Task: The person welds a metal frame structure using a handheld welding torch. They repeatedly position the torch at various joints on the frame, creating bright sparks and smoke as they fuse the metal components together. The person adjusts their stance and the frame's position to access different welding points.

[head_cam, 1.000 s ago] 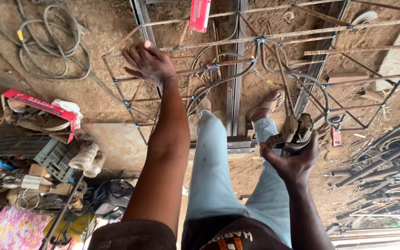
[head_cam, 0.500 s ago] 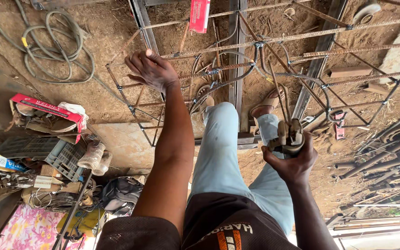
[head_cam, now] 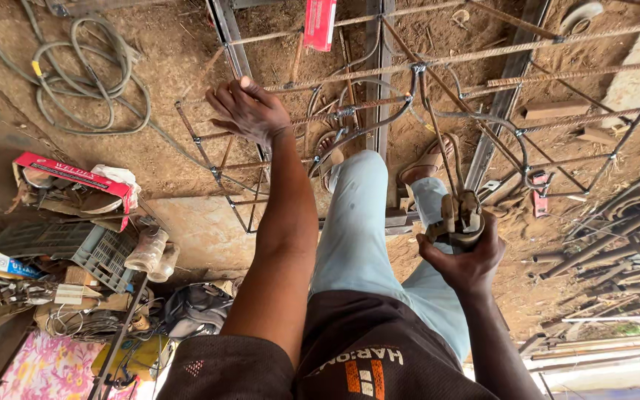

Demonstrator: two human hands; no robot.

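My left hand (head_cam: 246, 111) reaches out over a cage of rusty steel rods (head_cam: 379, 74) and rests its curled fingers on one of the rods near the cage's left end. My right hand (head_cam: 468, 259) is lower and closer to my body, shut on a welding electrode holder (head_cam: 461, 218) with worn jaws. A dark cable (head_cam: 379, 122) runs from the holder up across the rods. My legs in pale blue trousers and sandals (head_cam: 427, 159) stand beside the cage on sandy ground.
Grey hose coils (head_cam: 75, 74) lie at top left. A red box (head_cam: 75, 174), a grey crate (head_cam: 75, 252), bottles and clutter fill the left. Steel channel rails (head_cam: 498, 148) run under the cage. Loose rods and scrap (head_cam: 609, 237) lie at right.
The view has shifted slightly. My left hand has slid a little left and nearer along the rods. My right hand with the holder has stayed at about the same place.
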